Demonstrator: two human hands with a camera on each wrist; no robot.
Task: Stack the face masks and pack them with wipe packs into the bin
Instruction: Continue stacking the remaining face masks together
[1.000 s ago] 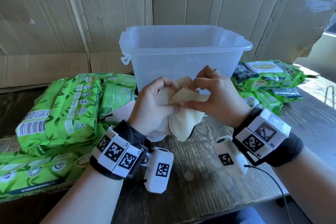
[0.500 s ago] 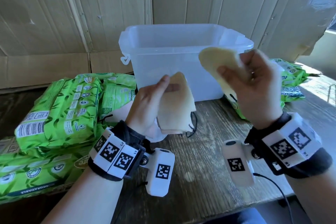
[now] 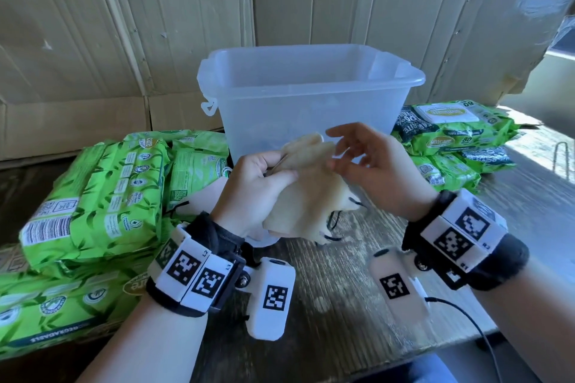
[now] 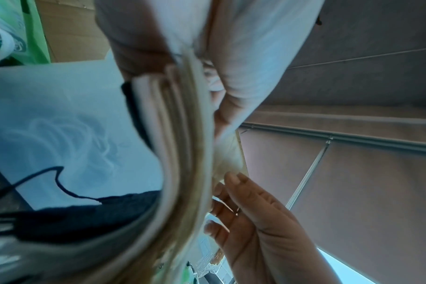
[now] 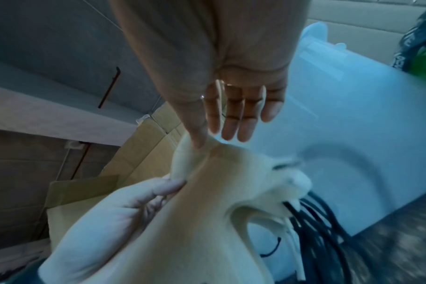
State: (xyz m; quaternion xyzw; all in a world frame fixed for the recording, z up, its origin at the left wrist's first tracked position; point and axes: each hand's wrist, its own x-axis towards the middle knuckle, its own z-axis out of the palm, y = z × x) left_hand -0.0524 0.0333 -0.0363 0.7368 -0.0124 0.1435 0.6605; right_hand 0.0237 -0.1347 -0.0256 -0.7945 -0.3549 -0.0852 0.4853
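My left hand [image 3: 264, 179] grips a stack of cream face masks [image 3: 306, 196] just above the table, in front of the translucent bin [image 3: 311, 93]. Black ear loops [image 3: 334, 224] hang from the stack's lower end. In the left wrist view the stack's layered edges [image 4: 182, 134] run between thumb and fingers. My right hand [image 3: 345, 149] is open beside the stack's top, its fingers [image 5: 236, 117] straight and its thumb touching the top mask [image 5: 207, 201]. Green wipe packs [image 3: 93, 196] are piled at the left, and more wipe packs [image 3: 451, 134] lie at the right.
The bin stands at the back of the wooden table [image 3: 336, 289], against a cardboard wall [image 3: 124, 25]. Something faint shows through the bin's front wall near its bottom. A thin black cable [image 3: 466, 317] runs from my right wrist off the table's front edge.
Half a second ago my right hand held one mask up at the right. That mask now lies on the stack in my left hand, and the right hand has let go.
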